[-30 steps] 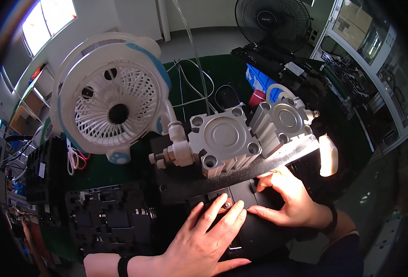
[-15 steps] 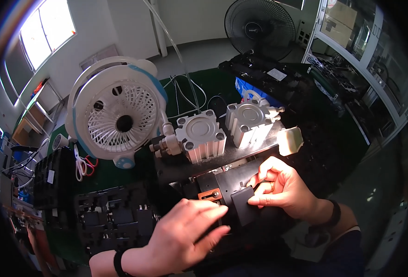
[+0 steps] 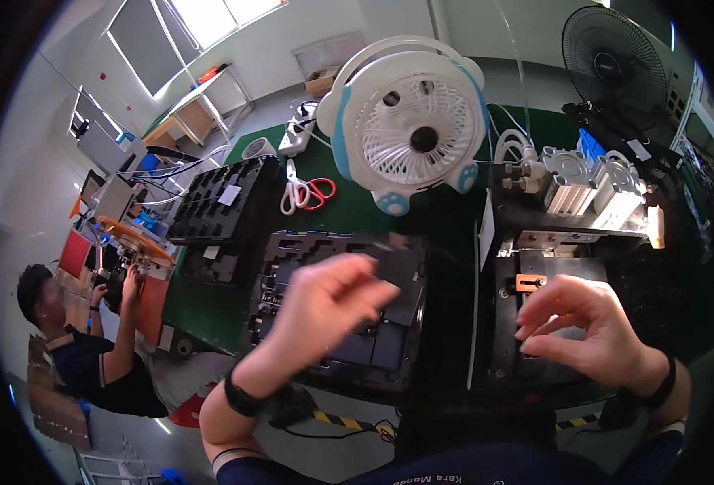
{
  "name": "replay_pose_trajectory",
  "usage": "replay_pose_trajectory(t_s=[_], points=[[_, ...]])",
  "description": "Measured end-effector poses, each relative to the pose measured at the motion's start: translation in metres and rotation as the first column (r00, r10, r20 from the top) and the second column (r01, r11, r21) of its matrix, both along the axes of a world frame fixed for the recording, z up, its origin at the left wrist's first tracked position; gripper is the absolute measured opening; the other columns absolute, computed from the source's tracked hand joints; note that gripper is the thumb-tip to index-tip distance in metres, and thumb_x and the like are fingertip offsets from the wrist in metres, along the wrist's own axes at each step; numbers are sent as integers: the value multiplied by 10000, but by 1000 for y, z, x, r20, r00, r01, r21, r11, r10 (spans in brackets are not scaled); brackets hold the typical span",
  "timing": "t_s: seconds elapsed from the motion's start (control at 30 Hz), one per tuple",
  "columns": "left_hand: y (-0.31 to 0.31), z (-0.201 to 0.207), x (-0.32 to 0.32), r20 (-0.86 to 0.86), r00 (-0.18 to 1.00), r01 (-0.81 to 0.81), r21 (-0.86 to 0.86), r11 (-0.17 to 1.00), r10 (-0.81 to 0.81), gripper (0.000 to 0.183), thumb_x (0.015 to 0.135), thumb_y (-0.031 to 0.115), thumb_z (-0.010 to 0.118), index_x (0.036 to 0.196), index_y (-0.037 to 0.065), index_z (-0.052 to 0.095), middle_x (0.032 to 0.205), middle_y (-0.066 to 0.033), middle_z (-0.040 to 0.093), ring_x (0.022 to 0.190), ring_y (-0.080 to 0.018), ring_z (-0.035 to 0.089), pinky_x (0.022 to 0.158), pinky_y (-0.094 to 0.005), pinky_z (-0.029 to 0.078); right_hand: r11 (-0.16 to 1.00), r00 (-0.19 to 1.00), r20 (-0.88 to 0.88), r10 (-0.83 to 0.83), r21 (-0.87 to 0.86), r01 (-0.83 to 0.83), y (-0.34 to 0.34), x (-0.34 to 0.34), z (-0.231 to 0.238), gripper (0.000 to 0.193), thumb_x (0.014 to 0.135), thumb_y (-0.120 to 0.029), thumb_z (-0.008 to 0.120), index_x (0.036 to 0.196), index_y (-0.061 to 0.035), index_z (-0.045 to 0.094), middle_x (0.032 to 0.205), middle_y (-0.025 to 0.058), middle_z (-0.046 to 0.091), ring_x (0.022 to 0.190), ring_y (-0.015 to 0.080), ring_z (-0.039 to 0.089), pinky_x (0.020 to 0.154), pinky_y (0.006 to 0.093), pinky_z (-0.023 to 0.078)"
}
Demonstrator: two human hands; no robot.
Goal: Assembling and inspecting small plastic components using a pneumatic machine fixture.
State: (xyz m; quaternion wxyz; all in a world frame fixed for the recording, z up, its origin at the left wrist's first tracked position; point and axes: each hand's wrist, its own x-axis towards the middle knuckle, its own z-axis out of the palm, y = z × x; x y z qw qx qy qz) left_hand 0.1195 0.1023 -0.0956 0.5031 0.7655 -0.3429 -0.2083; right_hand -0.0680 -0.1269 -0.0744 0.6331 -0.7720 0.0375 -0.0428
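My left hand is raised over a black tray. Its thumb and fingers close on the near edge of a flat black plate, whose upper end is smeared by motion. Several dark flat parts lie in the tray's compartments. To the right, my right hand hovers over a black fixture, with its fingers curved and a narrow gap to the thumb; nothing shows between them. Just above its fingers is an orange clamp piece. Part of the fixture is hidden under this hand.
Beyond the fixture stand two silver cylinder blocks. A white and blue fan sits behind the tray, scissors beside it. More black trays are stacked at left. Further left, a person works at another bench.
The view has swung left, bringing the tray and another person into sight. The flat black plate has passed from my right hand to my left, which is now over the tray.
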Motion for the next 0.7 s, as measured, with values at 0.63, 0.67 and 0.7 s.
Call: replay_pose_trajectory(t_s=[0.63,0.67,0.7], points=[[87,-74,60,769,591,-264,471,842,-245,418,906,304,578,1265,91,554,1358,-128,496,1226,-366,453,990,-429,408,-114,823,-143,550,-989,-95,72,120,-58,198,667,-85,662,847,-59,584,867,50,592,936,196,582,747,283,473],[90,-78,58,766,587,-290,502,815,-262,448,925,354,531,1296,101,529,1405,-124,446,1277,-372,400,1026,-444,366,-124,828,-135,544,-989,-79,76,122,-58,194,667,-90,663,840,-62,581,848,49,596,928,194,583,734,287,473],[92,-80,56,763,584,-321,530,785,-277,481,944,404,484,1327,112,505,1452,-120,396,1327,-379,346,1062,-459,325,-134,830,-126,543,-989,-62,79,123,-60,190,668,-96,665,834,-64,579,828,48,600,919,192,585,720,290,473]])
